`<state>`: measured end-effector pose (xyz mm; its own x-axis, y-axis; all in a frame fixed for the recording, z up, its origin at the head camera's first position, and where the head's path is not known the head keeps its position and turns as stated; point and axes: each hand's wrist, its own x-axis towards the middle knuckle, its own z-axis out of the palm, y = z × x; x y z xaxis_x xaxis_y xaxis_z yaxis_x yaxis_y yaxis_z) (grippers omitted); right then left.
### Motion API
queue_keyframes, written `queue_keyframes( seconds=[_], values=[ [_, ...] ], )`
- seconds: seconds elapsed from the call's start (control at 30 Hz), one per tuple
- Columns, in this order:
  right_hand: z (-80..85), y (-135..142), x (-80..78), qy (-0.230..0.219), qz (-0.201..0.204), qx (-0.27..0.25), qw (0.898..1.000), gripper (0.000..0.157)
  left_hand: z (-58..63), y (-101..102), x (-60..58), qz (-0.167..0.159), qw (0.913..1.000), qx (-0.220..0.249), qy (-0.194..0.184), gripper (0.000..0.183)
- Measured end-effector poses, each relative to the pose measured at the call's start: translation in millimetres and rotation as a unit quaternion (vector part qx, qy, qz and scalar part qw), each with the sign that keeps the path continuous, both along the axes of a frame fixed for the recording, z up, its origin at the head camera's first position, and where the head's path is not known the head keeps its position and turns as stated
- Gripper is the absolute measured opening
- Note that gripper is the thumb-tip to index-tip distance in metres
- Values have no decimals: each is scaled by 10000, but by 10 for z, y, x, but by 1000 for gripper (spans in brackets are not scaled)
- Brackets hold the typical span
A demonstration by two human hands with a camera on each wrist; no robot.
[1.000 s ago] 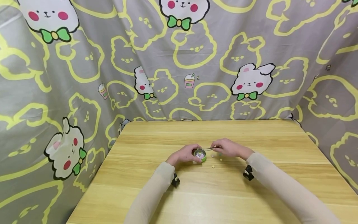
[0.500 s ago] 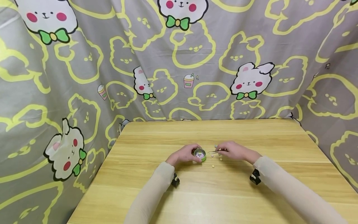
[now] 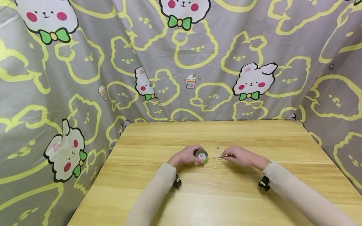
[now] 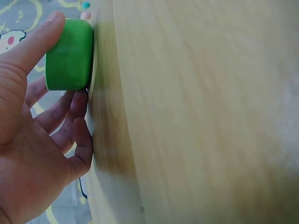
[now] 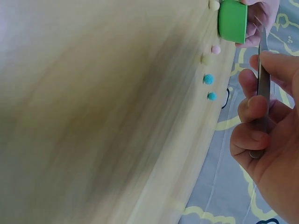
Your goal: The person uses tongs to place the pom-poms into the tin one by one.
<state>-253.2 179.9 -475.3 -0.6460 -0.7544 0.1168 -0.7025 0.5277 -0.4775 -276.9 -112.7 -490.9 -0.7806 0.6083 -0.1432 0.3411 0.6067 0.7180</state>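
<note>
A small round green tin [image 3: 206, 160], open at the top, stands on the wooden table with something pale and patterned inside. My left hand [image 3: 186, 155] grips it between thumb and fingers; in the left wrist view the thumb lies across the tin's green side [image 4: 70, 58]. Metal tweezers [image 5: 264, 86] are held in my right hand [image 3: 241, 156], their tips pointing left and slightly apart. Those tips hover by a pale pink bead [image 5: 216, 49]; whether they touch it, I cannot tell. Teal beads [image 5: 209, 79] and a yellow bead [image 3: 215, 167] lie nearby.
The light wooden tabletop [image 3: 198, 201] spreads around both hands. Behind it and along both sides hangs a grey curtain [image 3: 169, 56] printed with yellow outlines. A cream bead [image 5: 214, 5] lies just beside the tin. Black wrist cameras [image 3: 264, 183] sit under the sleeves.
My right hand has drawn the tweezers away from the tin's rim, moving right and toward me, down among the beads. The left hand and tin stay where they were.
</note>
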Motion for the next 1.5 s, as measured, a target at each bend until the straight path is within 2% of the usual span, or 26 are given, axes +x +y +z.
queue_keyframes(
  seconds=[0.27, 0.67, 1.13, 1.5],
  values=[
    [-14, 37, 89, -80, 93, -21, 9999, 14, -6, -4, 4, 63, 10000, -25, 7, 50],
    [23, 17, 224, 229, 414, -179, 9987, 12, 30, 3, -4, 2, 10000, -30, 44, 49],
    [-50, 4, 216, 336, 413, -37, 9986, 12, 22, 13, -2, 37, 10000, -40, 49, 49],
    [-91, 3, 208, 129, 327, 52, 9994, 12, 12, 6, 4, -45, 10000, 14, 18, 49]
  ],
)
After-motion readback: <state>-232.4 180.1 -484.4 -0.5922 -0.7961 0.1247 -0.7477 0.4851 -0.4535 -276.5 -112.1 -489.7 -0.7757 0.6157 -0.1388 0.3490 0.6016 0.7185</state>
